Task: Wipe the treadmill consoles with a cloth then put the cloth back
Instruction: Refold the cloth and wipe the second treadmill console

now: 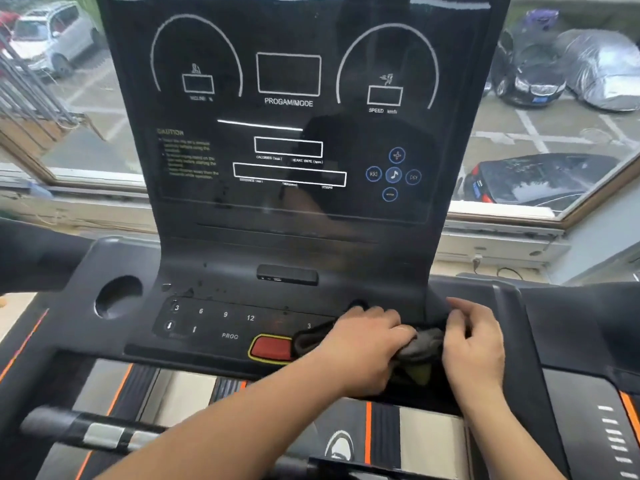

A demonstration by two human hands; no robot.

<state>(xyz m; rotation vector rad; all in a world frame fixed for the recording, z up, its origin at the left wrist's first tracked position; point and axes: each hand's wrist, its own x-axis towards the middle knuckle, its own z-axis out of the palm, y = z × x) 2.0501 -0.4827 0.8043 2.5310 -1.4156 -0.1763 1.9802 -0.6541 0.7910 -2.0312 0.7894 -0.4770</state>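
The cloth [421, 345] is gray and bunched up. It lies on the flat button part of the treadmill console [214, 320], just to the right of the red button [272, 347]. One dark end of the cloth touches the red button's right edge.

Both hands are on the cloth. The left hand [367, 337] is on top of it, close to the red button, with its fingers curled around the cloth. The right hand [474, 341] is farther right of the red button and grips the other end with bent fingers. Both arms are bare.

The console is black and a bit shiny. To the left of the red button are the word PROG and the numbers 3, 6, 9 and 12. A few small wet drops [200, 283] sit up and to the left of the red button. Farther left is a round cup hole [117, 296].

Above the red button stands the big dark screen [289, 133], with white boxes and blue round buttons on it. Below the red button is the walking belt [183, 386], with orange stripes beside it. A handlebar [100, 434] is down to the left.

Behind the screen is a window [540, 133]. Outside it are parked cars [530, 81], and one is under a gray cover.
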